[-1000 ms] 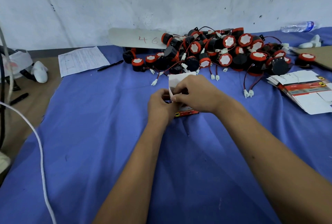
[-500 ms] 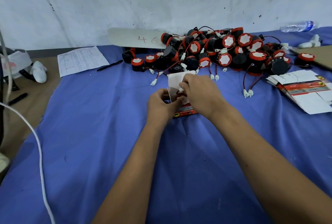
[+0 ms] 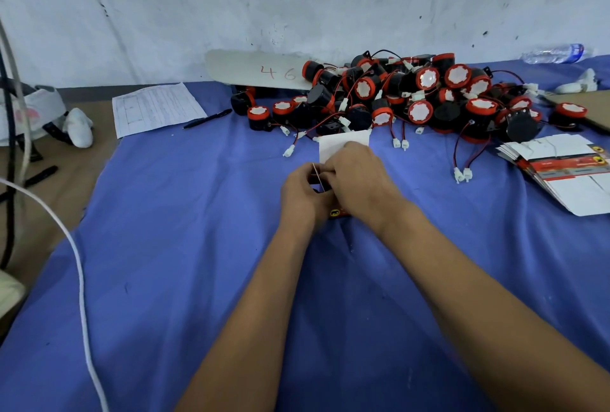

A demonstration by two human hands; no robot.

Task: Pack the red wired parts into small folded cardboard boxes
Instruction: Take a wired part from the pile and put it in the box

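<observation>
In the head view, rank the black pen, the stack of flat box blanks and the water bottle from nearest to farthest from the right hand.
From the right hand:
1. Black pen, up and to its left on the blue cloth.
2. Stack of flat box blanks, off to its right.
3. Water bottle, far right by the wall.

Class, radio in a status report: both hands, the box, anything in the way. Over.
Left hand and right hand both gripping small white folded cardboard box. Pile of red-and-black wired parts waiting behind. Nothing blocking.

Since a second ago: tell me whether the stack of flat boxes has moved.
No. The stack of flat boxes lies where it was, just right of the white connectors dangling from the pile of red wired parts.
</observation>
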